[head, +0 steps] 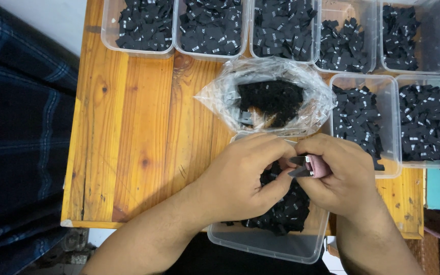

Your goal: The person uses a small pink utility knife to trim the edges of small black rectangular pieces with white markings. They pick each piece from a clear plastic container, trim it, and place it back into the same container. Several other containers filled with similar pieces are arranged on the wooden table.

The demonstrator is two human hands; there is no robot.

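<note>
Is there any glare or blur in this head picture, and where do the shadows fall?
In the head view, light is even and soft; the clear plastic bag shows white glare on its wrinkles. The hands, left hand and right hand, look sharp, with no motion blur. The pink-handled snips are clear too. Only faint shadows lie under the hands, over the front container. The wooden table has no strong shine.

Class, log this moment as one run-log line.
left hand: at snips' blades | right hand: holds pink snips | below: tub of black labels

Hidden behind the hands

The left hand (243, 178) and right hand (339, 175) cover what the pink thread snips (309, 166) cut; the top containers (211, 28) run off-frame.
</note>
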